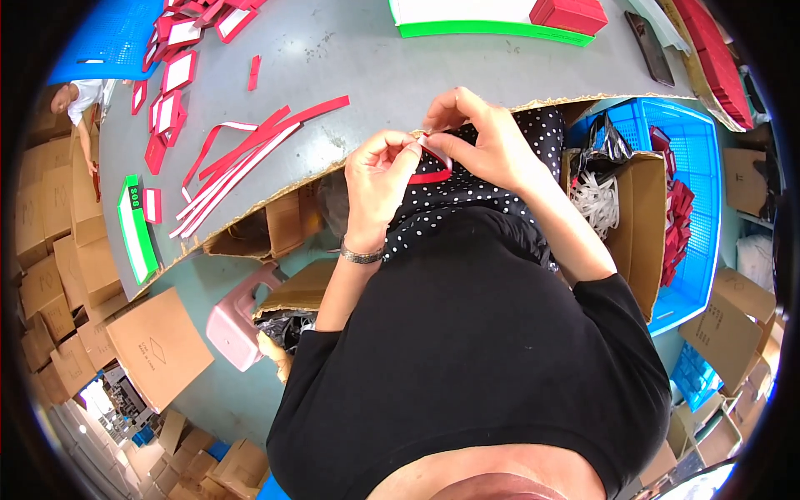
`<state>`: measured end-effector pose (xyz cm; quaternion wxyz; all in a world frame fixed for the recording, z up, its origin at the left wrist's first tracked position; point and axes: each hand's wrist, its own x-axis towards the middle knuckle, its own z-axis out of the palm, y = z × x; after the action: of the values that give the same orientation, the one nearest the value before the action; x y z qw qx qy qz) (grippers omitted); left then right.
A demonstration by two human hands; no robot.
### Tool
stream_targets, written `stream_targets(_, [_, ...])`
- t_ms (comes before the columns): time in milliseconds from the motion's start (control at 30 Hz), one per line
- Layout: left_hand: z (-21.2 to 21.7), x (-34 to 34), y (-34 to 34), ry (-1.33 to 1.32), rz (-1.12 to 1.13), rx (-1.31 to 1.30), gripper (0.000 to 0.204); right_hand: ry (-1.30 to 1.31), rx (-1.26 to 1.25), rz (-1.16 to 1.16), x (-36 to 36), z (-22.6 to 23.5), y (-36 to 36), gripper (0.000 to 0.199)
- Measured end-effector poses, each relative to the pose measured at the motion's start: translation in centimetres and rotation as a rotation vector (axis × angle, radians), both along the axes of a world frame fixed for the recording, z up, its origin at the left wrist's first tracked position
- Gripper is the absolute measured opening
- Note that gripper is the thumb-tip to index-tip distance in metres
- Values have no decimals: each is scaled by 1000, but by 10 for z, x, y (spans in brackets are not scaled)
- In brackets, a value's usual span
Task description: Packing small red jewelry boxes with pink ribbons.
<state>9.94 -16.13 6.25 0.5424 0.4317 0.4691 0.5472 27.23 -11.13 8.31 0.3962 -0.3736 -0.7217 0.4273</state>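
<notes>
A red strip with a pale inner side [432, 177] is bent into a loop above my lap, just off the table's front edge. My left hand [375, 179] pinches one end between thumb and fingertips. From the other side, my right hand [492, 142] grips it near the same spot with thumb and bent fingers. The fingertips almost meet and hide the strip's ends. On the table, left of my hands, lies a loose bunch of long red and white strips [250, 158]. Beyond them, small red pieces with white faces [177, 72] are heaped.
A green box [137, 232] lies at the table's left end; a green-edged white tray [500, 32] holds red blocks at the far side. A phone [649, 50] rests far right. Right of my lap are a scrap carton [637, 225] and blue crate [707, 200]. A pink stool [236, 329] stands left.
</notes>
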Motion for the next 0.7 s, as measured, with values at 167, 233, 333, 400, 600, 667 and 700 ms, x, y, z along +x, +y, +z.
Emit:
stream_targets(167, [1,6,1,230,138,63,3,-224,463,-133,-1,4,-5,10])
stream_targets(233, [3,8,1,330,145,82,4,-232,520,-96,-1,-2,-5,10])
stream_targets(333, [12,11,0,522,141,160,6,-269,523,-61,4,6,-5,10])
stream_targets(400, [15,10,0,612,128,217,6,-286,554,-31,6,9,-5,10])
stream_targets(600, [16,12,3,844,97,474,6,-379,497,-46,3,6,-11,8])
stream_targets(667, [11,14,2,708,90,426,7,-163,178,-179,1,-1,-15,6])
stream_targets(700, [9,16,2,710,91,430,7,-160,182,-179,1,-6,-14,6])
